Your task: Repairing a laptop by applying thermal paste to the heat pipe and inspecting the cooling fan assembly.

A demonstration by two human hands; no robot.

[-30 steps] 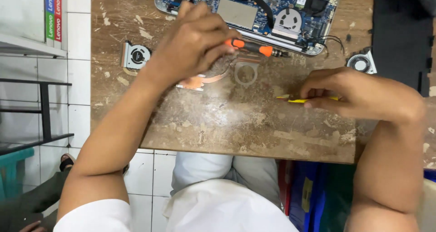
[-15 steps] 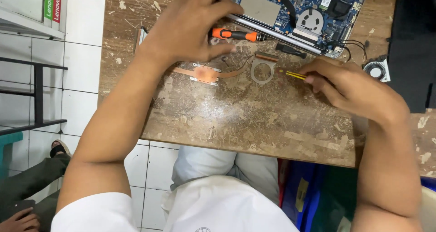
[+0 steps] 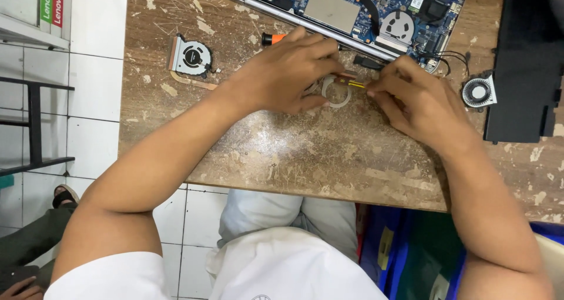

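Left hand (image 3: 288, 77) presses small round metal ring part (image 3: 337, 92) flat on worn brown tabletop (image 3: 294, 153), below open blue laptop board (image 3: 352, 6). Right hand (image 3: 420, 100) pinches thin yellow tool (image 3: 356, 84), tip at ring. Best: steady part, light pressure.

We wear white short-sleeved shirt (image 3: 276, 270), pale grey trousers (image 3: 282, 215). Our arms bare, hands (image 3: 288, 77) bare, no rings.

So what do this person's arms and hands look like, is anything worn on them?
Both forearms are bare down to the left hand and the right hand. No gloves, watch or rings show. Short white sleeves end near the shoulders.
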